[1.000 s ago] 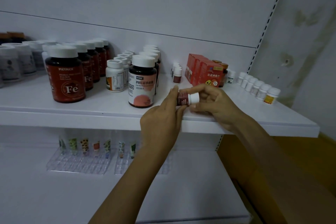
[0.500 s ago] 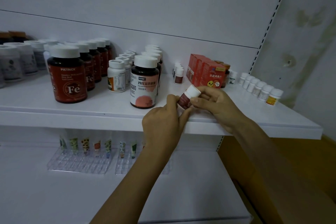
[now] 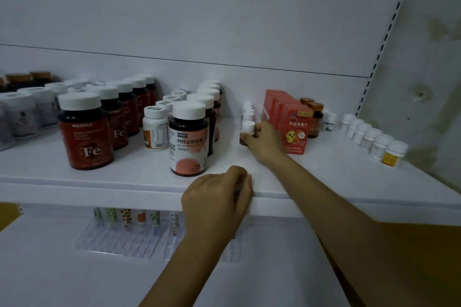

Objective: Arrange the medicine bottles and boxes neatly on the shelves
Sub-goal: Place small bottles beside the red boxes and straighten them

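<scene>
So the person's right hand has its fingers curled round a small bottle with a white cap and a dark reddish body. The bottle stands upright on the shelf, just left of the red box with the yellow chick on it. The hand itself overlaps that box's lower left corner from this angle, but whether they actually touch is hard to say. Right behind the held bottle, still left of the red box, a short row of matching white-capped bottles runs back to the wall, so the held one sits at the front of that line.

The left hand is well apart from the right one, down-left of the red box at the shelf's front edge. Its fingers are curled in, and it's too blurry to tell whether anything is in there.

More red boxes line up behind the chick one, and a pair of amber bottles with brown caps sits just to its right. Further right of the box a diagonal row of little white bottles ends in one with a yellow label. Left of the box, past the small bottles, stands a pink-label bottle, then a white bottle, then the big Fe bottle, each fronting its own row. Below the shelf, down-left of the box, a clear tray holds small tubes.
</scene>
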The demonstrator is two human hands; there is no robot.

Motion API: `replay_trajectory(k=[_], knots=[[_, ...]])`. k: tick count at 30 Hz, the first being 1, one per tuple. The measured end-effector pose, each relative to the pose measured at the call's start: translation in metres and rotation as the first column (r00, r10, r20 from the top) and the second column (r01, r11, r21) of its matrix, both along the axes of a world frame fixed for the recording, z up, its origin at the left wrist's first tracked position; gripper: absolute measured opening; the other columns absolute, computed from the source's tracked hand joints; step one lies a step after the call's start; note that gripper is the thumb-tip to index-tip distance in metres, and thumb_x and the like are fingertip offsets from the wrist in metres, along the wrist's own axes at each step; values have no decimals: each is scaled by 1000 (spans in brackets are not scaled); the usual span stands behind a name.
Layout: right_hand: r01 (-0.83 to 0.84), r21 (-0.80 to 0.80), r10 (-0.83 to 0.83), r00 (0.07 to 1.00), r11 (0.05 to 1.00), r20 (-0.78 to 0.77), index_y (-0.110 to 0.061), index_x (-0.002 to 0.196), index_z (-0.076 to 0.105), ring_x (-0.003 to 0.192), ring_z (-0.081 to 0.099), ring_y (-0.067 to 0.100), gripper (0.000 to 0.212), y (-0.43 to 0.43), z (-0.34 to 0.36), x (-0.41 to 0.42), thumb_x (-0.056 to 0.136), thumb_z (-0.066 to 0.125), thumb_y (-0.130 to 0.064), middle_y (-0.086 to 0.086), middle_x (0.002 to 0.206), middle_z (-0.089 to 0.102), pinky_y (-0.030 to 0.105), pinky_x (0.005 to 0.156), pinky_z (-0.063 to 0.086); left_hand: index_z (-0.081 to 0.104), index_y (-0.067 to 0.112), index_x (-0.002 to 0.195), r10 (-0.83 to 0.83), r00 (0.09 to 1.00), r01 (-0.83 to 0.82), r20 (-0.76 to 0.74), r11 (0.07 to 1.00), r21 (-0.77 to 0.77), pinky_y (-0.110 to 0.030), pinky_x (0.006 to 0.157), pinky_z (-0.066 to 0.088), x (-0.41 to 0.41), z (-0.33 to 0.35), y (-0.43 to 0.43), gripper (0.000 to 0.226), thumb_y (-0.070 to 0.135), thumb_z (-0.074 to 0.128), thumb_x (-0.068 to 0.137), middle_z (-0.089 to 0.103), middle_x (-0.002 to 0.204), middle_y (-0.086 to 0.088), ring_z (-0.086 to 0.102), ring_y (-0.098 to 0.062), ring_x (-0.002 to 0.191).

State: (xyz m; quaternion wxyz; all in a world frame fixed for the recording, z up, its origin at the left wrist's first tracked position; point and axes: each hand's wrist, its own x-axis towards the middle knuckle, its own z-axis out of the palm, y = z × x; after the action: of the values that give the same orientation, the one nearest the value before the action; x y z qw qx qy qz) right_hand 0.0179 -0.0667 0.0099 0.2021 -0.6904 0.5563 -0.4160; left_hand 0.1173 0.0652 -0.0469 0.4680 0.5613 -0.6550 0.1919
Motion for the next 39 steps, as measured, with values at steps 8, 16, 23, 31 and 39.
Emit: replay_trajectory(k=[8,16,23,31,39], knots=[[-7,24,6,998,1000,56,-6,116,58,104,62,28,34,-6,-4,-2,86,68,-19,11,114,66,40,89,50,61,20,110,-53,989,91,-137,953,290,-40,76,53,-3,55,-42,25,34,48,95,71,94,0,66,-19,86],[1,13,-3,983,1000,186,-7,128,47,112,56,24,38,4,4,-5,91,57,-8,9,125,57,32,89,46,57,15,119,-147,989,147,-34,891,430,-40,80,50,-9,45,-53,28,27,51,95,66,109,-8,62,-25,96],[-21,-233,-26,980,972,-198,-8,124,49,92,52,19,29,-21,64,8,95,48,-14,9,117,58,24,65,36,37,20,64,-240,969,184,54,853,489,-32,64,32,-7,42,-58,35,30,44,96,45,73,0,42,-19,71],[137,37,-73,718,990,-692,-9,73,47,69,54,24,43,-72,81,30,77,76,-40,6,74,51,28,52,40,54,10,77,-309,950,251,51,850,463,-35,73,40,-3,38,-63,34,32,40,98,59,89,-11,50,-24,83],[79,-288,-196,893,955,-405,-9,69,52,69,57,18,22,-11,100,10,77,68,-23,2,70,57,24,51,38,46,13,73,-387,918,298,86,818,492,-34,74,35,4,39,-59,35,35,38,98,56,86,-9,48,-25,84]])
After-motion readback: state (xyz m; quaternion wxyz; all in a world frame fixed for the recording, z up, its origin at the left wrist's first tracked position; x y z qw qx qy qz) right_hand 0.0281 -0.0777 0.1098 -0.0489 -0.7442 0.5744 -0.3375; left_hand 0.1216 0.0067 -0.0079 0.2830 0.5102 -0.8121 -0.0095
